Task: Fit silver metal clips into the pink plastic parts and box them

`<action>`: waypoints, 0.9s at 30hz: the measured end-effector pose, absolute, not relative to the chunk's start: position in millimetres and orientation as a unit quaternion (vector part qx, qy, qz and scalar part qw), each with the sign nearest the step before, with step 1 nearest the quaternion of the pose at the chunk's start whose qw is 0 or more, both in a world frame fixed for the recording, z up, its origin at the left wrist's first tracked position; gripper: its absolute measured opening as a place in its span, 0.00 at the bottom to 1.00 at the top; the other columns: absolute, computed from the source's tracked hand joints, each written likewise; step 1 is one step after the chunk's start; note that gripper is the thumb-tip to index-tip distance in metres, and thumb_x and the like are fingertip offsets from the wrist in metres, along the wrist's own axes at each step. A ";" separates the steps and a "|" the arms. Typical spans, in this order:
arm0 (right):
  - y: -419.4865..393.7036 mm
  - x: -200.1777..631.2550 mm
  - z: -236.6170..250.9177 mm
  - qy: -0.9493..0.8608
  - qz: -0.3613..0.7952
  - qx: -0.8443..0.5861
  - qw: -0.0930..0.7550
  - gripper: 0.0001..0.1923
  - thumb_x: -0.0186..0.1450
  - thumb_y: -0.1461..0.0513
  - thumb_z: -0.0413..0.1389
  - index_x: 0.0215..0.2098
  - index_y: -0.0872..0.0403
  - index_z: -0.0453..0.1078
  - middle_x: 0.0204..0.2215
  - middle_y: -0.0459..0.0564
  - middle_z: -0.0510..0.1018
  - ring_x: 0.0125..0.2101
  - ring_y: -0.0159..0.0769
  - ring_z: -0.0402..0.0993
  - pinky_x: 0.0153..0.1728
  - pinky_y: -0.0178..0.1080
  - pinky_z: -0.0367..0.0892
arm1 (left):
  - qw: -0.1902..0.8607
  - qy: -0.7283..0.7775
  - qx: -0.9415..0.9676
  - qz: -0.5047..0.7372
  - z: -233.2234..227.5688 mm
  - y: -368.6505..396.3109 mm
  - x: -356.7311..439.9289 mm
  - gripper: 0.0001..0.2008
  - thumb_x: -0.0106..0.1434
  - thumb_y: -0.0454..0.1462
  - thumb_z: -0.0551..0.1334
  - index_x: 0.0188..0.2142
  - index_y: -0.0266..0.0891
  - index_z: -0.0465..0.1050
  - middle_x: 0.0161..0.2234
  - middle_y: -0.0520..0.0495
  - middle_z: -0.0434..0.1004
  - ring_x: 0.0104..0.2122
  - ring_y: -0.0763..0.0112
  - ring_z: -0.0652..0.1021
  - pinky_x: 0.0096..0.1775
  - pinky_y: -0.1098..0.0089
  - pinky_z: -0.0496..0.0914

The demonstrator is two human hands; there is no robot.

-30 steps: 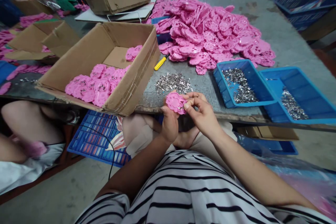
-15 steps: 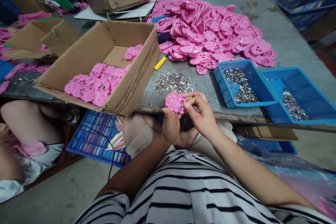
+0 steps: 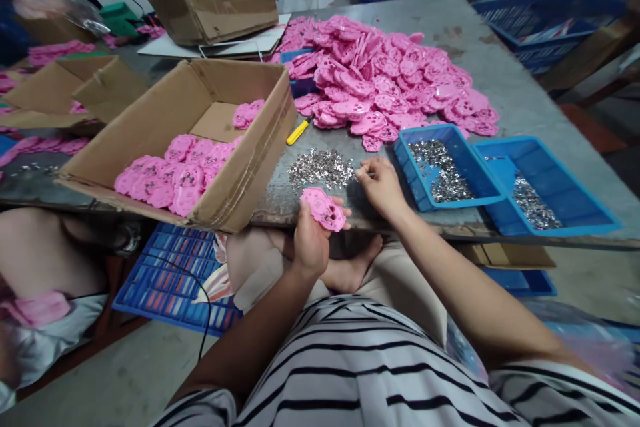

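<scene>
- My right hand (image 3: 383, 185) has left the pink plastic piece (image 3: 323, 208) and now reaches the loose pile of small metal parts (image 3: 321, 168) on the table (image 3: 520, 100), fingertips pinched at its edge.
- I can't tell whether they hold a part.
- My left hand (image 3: 310, 243) grips the pink piece at the table's near edge, beside the cardboard box (image 3: 165, 127).
</scene>
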State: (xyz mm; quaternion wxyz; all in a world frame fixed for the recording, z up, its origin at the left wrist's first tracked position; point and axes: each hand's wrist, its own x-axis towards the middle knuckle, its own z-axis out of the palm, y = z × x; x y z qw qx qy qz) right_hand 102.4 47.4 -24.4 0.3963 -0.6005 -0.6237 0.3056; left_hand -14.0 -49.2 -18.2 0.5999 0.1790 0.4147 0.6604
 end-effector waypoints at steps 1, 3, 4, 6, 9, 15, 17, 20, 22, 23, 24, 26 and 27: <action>54.3 96.8 -26.2 -0.629 0.291 -0.605 0.393 0.08 0.57 0.64 0.55 0.21 0.53 0.64 0.37 0.53 0.72 0.44 0.44 0.67 0.51 0.47 0.60 | 0.600 0.414 0.181 0.660 -19.1 -49.5 -13.4 0.24 0.67 0.53 0.49 0.50 0.38 0.67 0.32 0.45 0.80 0.35 0.64 0.81 0.35 0.66 0.76; 63.2 91.8 -23.1 -0.641 0.273 -0.596 0.401 0.07 0.58 0.65 0.54 0.23 0.53 0.67 0.37 0.53 0.72 0.45 0.43 0.67 0.51 0.46 0.60 | 0.598 0.414 0.189 0.660 -21.5 -50.0 -14.2 0.24 0.66 0.53 0.51 0.48 0.38 0.67 0.31 0.45 0.80 0.35 0.64 0.81 0.34 0.67 0.76; 65.8 95.0 -18.1 -0.646 0.266 -0.588 0.409 0.06 0.59 0.65 0.53 0.25 0.53 0.69 0.38 0.53 0.73 0.45 0.43 0.68 0.50 0.46 0.61 | 0.595 0.414 0.193 0.662 -23.1 -50.2 -16.0 0.24 0.65 0.54 0.52 0.48 0.38 0.67 0.32 0.45 0.80 0.35 0.63 0.81 0.33 0.68 0.76; 69.3 115.3 -2.4 -0.657 0.239 -0.578 0.420 0.07 0.60 0.65 0.52 0.30 0.53 0.72 0.39 0.53 0.74 0.44 0.41 0.70 0.49 0.45 0.63 | 0.586 0.416 0.198 0.667 -26.8 -50.6 -21.7 0.25 0.63 0.55 0.54 0.47 0.38 0.67 0.32 0.45 0.80 0.34 0.64 0.81 0.32 0.69 0.76; 73.3 166.9 23.7 -0.657 0.116 -0.641 0.378 0.12 0.64 0.64 0.50 0.41 0.54 0.73 0.43 0.55 0.75 0.45 0.42 0.70 0.47 0.45 0.64 | 0.580 0.414 0.197 0.673 -32.9 -50.3 -29.7 0.26 0.60 0.56 0.58 0.46 0.38 0.68 0.33 0.45 0.80 0.31 0.65 0.81 0.29 0.70 0.75; 63.5 211.2 27.0 -0.670 0.079 -0.738 -0.033 0.11 0.60 0.64 0.54 0.38 0.58 0.76 0.40 0.64 0.78 0.41 0.53 0.75 0.37 0.45 0.67 | 0.598 0.408 0.206 0.659 -37.2 -44.2 -18.1 0.28 0.56 0.58 0.60 0.43 0.38 0.69 0.31 0.47 0.79 0.28 0.67 0.80 0.26 0.72 0.74; 57.0 202.9 19.0 -0.680 0.070 -0.727 -0.069 0.12 0.61 0.64 0.52 0.39 0.58 0.76 0.42 0.65 0.78 0.42 0.53 0.76 0.36 0.44 0.68 | 0.603 0.407 0.217 0.651 -36.2 -42.6 -13.0 0.28 0.56 0.59 0.60 0.43 0.38 0.69 0.32 0.47 0.79 0.28 0.67 0.80 0.25 0.72 0.73; 51.0 189.7 14.3 -0.680 0.060 -0.722 -0.112 0.15 0.62 0.66 0.49 0.40 0.57 0.76 0.41 0.65 0.79 0.43 0.51 0.77 0.36 0.43 0.68 | 0.608 0.408 0.231 0.641 -35.1 -42.9 -12.0 0.28 0.57 0.59 0.59 0.45 0.39 0.69 0.33 0.47 0.79 0.29 0.67 0.80 0.25 0.71 0.74; 49.6 185.8 15.5 -0.681 0.058 -0.720 -0.120 0.15 0.62 0.67 0.48 0.40 0.56 0.76 0.41 0.66 0.79 0.43 0.52 0.77 0.36 0.43 0.68 | 0.607 0.413 0.236 0.636 -35.6 -45.1 -14.8 0.28 0.57 0.59 0.58 0.45 0.39 0.69 0.33 0.46 0.79 0.30 0.66 0.80 0.26 0.70 0.74; 49.6 185.5 16.5 -0.680 0.057 -0.721 -0.120 0.15 0.62 0.67 0.48 0.40 0.56 0.76 0.41 0.66 0.79 0.43 0.52 0.77 0.36 0.43 0.68 | 0.607 0.416 0.237 0.635 -36.2 -46.6 -16.5 0.29 0.58 0.59 0.58 0.45 0.39 0.69 0.34 0.45 0.80 0.30 0.66 0.80 0.27 0.70 0.75; 49.9 186.1 17.5 -0.680 0.057 -0.721 -0.120 0.15 0.62 0.67 0.49 0.40 0.57 0.76 0.41 0.66 0.79 0.43 0.52 0.77 0.36 0.43 0.68 | 0.606 0.417 0.238 0.635 -36.8 -48.2 -18.2 0.29 0.58 0.59 0.58 0.46 0.38 0.69 0.34 0.45 0.80 0.31 0.65 0.80 0.27 0.70 0.75; 51.1 189.4 18.9 -0.677 0.053 -0.724 -0.121 0.15 0.62 0.66 0.49 0.42 0.57 0.76 0.41 0.66 0.79 0.42 0.52 0.77 0.35 0.43 0.68 | 0.605 0.417 0.240 0.634 -37.9 -51.1 -20.9 0.30 0.58 0.59 0.58 0.46 0.38 0.69 0.34 0.44 0.80 0.31 0.65 0.81 0.28 0.70 0.75; 51.9 191.8 19.4 -0.674 0.051 -0.728 -0.119 0.16 0.62 0.65 0.49 0.42 0.57 0.75 0.41 0.66 0.79 0.42 0.52 0.77 0.35 0.43 0.68 | 0.606 0.417 0.239 0.634 -38.0 -52.3 -21.9 0.30 0.57 0.59 0.58 0.46 0.37 0.69 0.34 0.44 0.80 0.31 0.65 0.81 0.28 0.69 0.75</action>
